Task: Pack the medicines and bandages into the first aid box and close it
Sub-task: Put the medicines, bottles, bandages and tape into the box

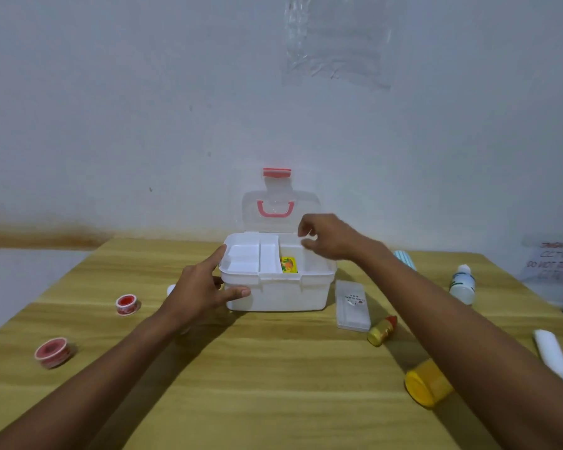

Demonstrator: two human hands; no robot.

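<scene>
First aid box point(280, 295) is sitting open at table's point(273, 368) far edge | we are bracing its left corner, left hand point(202, 287) fingers spread | right hand point(327, 237) is hovering over its rim, fingers curled, grip unclear

Both bare arms are reaching from the near edge toward the far centre.

Left arm point(95, 368) is running in from near left. The left hand point(202, 287) is lying palm-down, index finger and thumb straight and spread, both pressing on the left end of the first aid box point(280, 295).

Right arm point(452, 319) is crossing in from near right. The right hand point(329, 237) is hanging farther off, knuckles up, fingers curled, thumb and index nearly meeting. Whether they are pinching anything: cannot tell.
</scene>
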